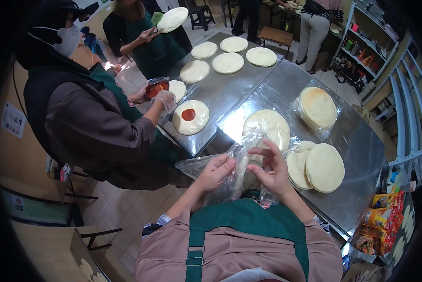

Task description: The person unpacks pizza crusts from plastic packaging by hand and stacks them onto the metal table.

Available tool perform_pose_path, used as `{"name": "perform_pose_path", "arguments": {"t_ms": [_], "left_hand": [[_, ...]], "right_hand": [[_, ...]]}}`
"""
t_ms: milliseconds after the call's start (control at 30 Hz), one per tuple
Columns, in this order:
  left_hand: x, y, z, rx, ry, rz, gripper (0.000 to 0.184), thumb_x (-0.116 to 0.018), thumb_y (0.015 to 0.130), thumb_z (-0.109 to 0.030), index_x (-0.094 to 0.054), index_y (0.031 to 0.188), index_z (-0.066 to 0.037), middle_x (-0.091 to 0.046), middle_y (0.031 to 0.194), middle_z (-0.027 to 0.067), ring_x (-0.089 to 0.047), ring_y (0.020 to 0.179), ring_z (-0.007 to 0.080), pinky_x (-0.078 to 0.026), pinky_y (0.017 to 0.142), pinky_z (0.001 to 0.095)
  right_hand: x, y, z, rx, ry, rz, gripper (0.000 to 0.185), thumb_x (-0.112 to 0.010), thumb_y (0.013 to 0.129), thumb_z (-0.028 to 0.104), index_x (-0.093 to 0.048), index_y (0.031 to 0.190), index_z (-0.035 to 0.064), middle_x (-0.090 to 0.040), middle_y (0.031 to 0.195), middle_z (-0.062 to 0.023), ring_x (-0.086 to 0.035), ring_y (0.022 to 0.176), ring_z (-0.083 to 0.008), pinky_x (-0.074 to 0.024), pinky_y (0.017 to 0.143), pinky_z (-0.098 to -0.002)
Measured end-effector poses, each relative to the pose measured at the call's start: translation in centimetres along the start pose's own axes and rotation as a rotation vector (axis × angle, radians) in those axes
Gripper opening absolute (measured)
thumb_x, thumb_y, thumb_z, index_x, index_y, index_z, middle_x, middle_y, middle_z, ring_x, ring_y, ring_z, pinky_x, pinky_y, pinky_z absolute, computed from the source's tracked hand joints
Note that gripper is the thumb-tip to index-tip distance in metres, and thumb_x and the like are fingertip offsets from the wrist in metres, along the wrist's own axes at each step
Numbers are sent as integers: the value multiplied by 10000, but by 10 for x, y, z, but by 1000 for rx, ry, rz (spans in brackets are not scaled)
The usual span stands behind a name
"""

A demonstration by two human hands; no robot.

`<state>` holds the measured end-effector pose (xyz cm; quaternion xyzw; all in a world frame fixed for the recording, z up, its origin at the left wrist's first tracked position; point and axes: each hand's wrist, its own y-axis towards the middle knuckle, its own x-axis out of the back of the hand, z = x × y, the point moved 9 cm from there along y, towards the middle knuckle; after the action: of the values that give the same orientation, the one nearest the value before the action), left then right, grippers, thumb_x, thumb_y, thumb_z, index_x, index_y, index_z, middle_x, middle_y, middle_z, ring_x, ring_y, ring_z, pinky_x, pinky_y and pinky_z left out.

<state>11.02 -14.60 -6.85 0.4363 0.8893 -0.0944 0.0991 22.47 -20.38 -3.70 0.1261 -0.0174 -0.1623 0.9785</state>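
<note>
Steel tables [357,143] are set at the middle of the room, with a loaded shelf [368,44] seen at the back right. Plastic [233,184] is gathered above the near table edge, in front of the green apron [248,216]. It is pinched between thumb and fingers of the left hand [217,172]. Thumb and fingers of the right hand [273,170] are held apart beside it; whether the plastic is touched by them cannot be told. Just beyond, a crust [269,123] is covered in film, and two bare crusts [324,168] are overlapped to the right. Sauce [188,114] is seen on another crust, near a co-worker's gloved hand [165,100].
</note>
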Motion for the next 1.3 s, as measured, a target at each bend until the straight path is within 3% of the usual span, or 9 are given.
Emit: {"name": "perform_pose_path", "arguments": {"t_ms": [133, 200, 267, 333, 533, 733, 867, 1033, 1300], "left_hand": [[0, 3, 4, -30, -31, -52, 220, -432, 854, -244, -510, 769, -56, -475, 670, -34, -412, 623, 40, -321, 570, 178], [-3, 4, 4, -44, -50, -83, 219, -428, 857, -241, -508, 767, -58, -473, 670, -37, -406, 617, 34, -318, 564, 175], [-4, 5, 4, -58, -69, -111, 217, -424, 860, -237, -505, 764, -60, -471, 670, -40, -400, 611, 29, -316, 557, 172], [-4, 5, 5, -55, -20, -129, 215, -426, 861, -235, -505, 768, -59, -448, 655, -49, -373, 590, 20, -298, 532, 168], [-13, 1, -3, -103, 195, -25, 213, -432, 859, -229, -511, 769, -53, -409, 637, -59, -337, 575, 23, -272, 509, 172], [-8, 2, 5, -101, 114, -69, 220, -438, 855, -217, -500, 721, -54, -417, 627, -53, -344, 576, 24, -271, 510, 174], [-10, 3, 4, -110, 142, -45, 222, -439, 854, -220, -498, 719, -53, -419, 622, -51, -348, 576, 26, -275, 512, 177], [-9, 6, 12, -41, 105, -45, 240, -436, 856, -224, -484, 693, -55, -412, 615, -50, -345, 567, 30, -278, 508, 183], [-20, 5, 2, -47, 113, 33, 239, -447, 851, -228, -491, 699, -49, -408, 603, -51, -340, 560, 31, -274, 501, 181]], "right_hand": [[16, 2, 1, 47, 131, -220, 351, -645, 684, 148, -525, 999, 49, -541, 923, -100, -515, 593, -199, -412, 560, -229], [-6, 7, 13, 268, -319, 4, 320, -640, 692, 167, -540, 974, 52, -526, 911, -84, -450, 545, -121, -365, 494, -209], [-12, 3, 13, 242, -349, 4, 278, -633, 700, 181, -559, 933, 51, -518, 881, -76, -434, 570, -93, -350, 497, -206], [-14, 3, 0, -43, -290, 90, 230, -623, 706, 161, -571, 898, 45, -509, 827, -60, -445, 617, -99, -353, 512, -209], [-8, 3, -21, -14, -18, 66, 151, -621, 707, 129, -564, 808, 32, -502, 785, -17, -385, 524, -59, -305, 461, -185], [-14, -4, -19, -130, 40, 51, 137, -623, 706, 122, -535, 755, 29, -480, 777, -5, -357, 503, -47, -290, 457, -178], [-16, -2, -17, -44, -123, 150, 138, -620, 710, 123, -531, 763, 32, -471, 770, -8, -374, 530, -56, -300, 472, -181], [-9, -4, -28, -103, 69, 21, 124, -610, 715, 111, -546, 793, 39, -468, 733, -17, -413, 621, -73, -323, 514, -187], [-7, -5, -6, -23, -152, 91, 99, -601, 717, 80, -572, 784, 15, -513, 728, -36, -443, 562, -69, -338, 469, -195]]}}
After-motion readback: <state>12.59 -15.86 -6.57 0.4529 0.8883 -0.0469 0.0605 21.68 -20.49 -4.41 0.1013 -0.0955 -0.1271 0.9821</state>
